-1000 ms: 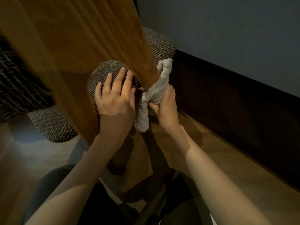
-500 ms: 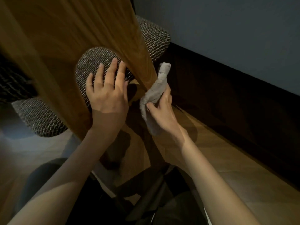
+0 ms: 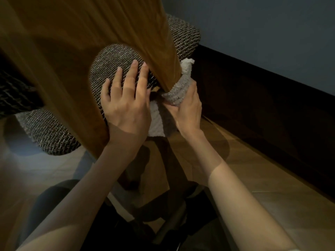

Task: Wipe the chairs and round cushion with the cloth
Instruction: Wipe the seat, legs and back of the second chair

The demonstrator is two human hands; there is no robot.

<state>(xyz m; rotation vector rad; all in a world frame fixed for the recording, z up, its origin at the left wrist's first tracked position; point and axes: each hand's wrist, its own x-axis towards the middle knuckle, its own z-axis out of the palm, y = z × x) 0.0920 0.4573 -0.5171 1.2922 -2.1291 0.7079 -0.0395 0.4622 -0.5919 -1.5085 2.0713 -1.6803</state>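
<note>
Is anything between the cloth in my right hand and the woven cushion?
Yes. The wooden chair part runs between the cloth, gripped by the right hand, and the woven cushion. The left hand also lies flat on the cushion.

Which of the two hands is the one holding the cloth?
The right hand: its fingers curl round the grey cloth, wrapped about the wooden chair frame. The left hand holds nothing and lies flat, fingers straight, against the woven cushion.

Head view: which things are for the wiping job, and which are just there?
For the job: cloth, gripped by the right hand against the chair; cushion, under the left hand.
Just there: floor, wall, skirting.
</note>
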